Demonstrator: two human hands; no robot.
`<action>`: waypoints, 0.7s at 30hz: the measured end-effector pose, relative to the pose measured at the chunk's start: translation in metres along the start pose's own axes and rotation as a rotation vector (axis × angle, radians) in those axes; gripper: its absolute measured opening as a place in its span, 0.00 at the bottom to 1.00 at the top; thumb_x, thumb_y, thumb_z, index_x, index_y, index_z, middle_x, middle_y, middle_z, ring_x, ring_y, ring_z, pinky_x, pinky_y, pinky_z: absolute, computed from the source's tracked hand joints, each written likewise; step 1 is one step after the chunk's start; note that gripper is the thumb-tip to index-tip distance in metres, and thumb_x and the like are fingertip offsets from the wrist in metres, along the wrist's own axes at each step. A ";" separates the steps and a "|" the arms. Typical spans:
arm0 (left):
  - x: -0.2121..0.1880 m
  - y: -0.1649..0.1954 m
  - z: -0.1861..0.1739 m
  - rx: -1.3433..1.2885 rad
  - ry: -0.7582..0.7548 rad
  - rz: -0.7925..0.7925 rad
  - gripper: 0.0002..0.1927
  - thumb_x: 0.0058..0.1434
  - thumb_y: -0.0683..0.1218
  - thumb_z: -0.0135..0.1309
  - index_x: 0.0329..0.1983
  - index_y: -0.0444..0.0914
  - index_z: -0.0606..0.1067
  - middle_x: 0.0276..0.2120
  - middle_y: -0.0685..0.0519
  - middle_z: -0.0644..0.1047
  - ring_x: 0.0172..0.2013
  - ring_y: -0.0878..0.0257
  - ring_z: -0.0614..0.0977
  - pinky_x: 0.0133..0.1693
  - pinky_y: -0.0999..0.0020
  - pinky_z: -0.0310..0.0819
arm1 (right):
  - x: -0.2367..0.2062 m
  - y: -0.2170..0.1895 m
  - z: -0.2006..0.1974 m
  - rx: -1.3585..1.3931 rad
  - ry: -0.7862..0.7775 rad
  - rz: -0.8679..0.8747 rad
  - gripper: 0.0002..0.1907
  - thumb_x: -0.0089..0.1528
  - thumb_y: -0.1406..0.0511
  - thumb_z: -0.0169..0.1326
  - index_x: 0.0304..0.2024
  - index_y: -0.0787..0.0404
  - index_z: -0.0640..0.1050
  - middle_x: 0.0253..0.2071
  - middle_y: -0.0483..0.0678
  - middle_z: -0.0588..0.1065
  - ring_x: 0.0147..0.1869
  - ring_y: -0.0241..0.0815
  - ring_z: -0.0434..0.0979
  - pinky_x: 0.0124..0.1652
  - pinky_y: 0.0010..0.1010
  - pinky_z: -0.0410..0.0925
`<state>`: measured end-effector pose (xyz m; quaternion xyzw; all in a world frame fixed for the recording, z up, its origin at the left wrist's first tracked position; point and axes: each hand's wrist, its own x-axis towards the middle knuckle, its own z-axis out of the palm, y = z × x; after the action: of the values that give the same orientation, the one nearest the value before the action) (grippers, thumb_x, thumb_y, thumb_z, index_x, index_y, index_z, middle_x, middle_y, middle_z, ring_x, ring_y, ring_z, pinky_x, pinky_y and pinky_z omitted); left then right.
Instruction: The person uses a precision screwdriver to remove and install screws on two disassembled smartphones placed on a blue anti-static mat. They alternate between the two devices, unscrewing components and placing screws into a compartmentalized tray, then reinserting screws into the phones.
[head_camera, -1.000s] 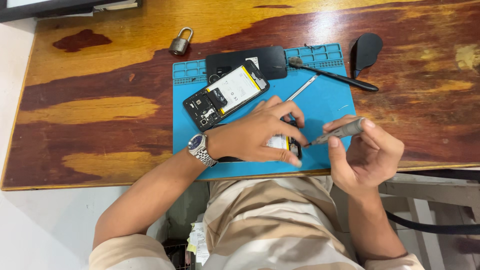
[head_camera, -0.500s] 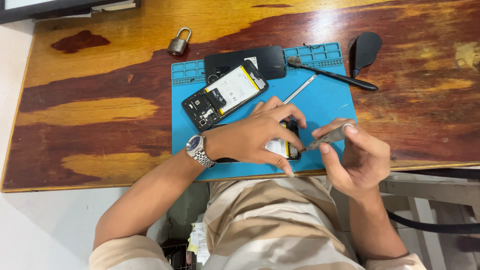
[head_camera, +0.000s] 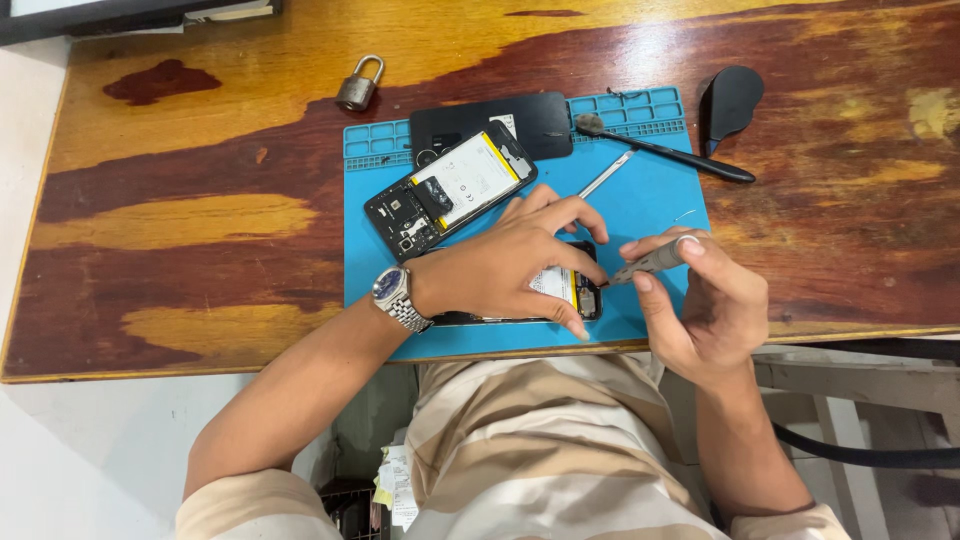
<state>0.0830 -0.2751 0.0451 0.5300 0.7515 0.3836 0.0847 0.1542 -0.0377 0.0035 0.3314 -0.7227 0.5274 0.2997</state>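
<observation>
My left hand (head_camera: 520, 258), with a metal watch on its wrist, presses down on an opened phone (head_camera: 572, 292) lying near the front edge of a blue work mat (head_camera: 660, 210). The palm and fingers cover most of that phone. My right hand (head_camera: 700, 300) grips a small grey screwdriver (head_camera: 650, 262), its tip touching the right end of the phone. A second opened phone (head_camera: 450, 190) with a white and yellow battery lies on the mat behind my left hand.
A black phone back cover (head_camera: 500, 120), a brush with a black handle (head_camera: 665, 150) and thin metal tweezers (head_camera: 605, 173) lie at the mat's far side. A padlock (head_camera: 358, 88) and a black pick-shaped tool (head_camera: 730, 100) rest on the wooden table (head_camera: 180, 200).
The view has shifted slightly. My right hand has brought the screwdriver a little closer to the phone's right end; my left hand stays pressed on the phone.
</observation>
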 end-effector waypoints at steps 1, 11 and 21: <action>0.000 0.000 0.000 -0.003 0.000 -0.001 0.25 0.55 0.63 0.66 0.49 0.44 0.83 0.59 0.53 0.69 0.57 0.52 0.68 0.61 0.55 0.62 | 0.000 0.000 0.000 -0.002 -0.002 -0.002 0.31 0.65 0.83 0.55 0.64 0.60 0.60 0.48 0.61 0.73 0.48 0.54 0.82 0.45 0.38 0.76; 0.001 -0.003 0.000 0.008 0.004 0.006 0.25 0.54 0.63 0.67 0.48 0.44 0.83 0.57 0.54 0.71 0.55 0.53 0.68 0.60 0.56 0.62 | 0.000 0.000 -0.001 -0.018 -0.015 -0.019 0.32 0.64 0.82 0.57 0.65 0.57 0.62 0.47 0.58 0.75 0.47 0.53 0.82 0.46 0.40 0.73; -0.001 -0.001 -0.004 -0.004 -0.003 -0.013 0.24 0.54 0.63 0.67 0.47 0.46 0.84 0.55 0.55 0.72 0.55 0.54 0.68 0.60 0.56 0.61 | 0.000 -0.001 -0.003 -0.032 -0.005 -0.013 0.33 0.63 0.81 0.61 0.65 0.56 0.66 0.45 0.57 0.78 0.45 0.52 0.83 0.46 0.38 0.73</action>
<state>0.0805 -0.2782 0.0472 0.5255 0.7540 0.3838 0.0893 0.1556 -0.0354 0.0048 0.3328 -0.7295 0.5130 0.3066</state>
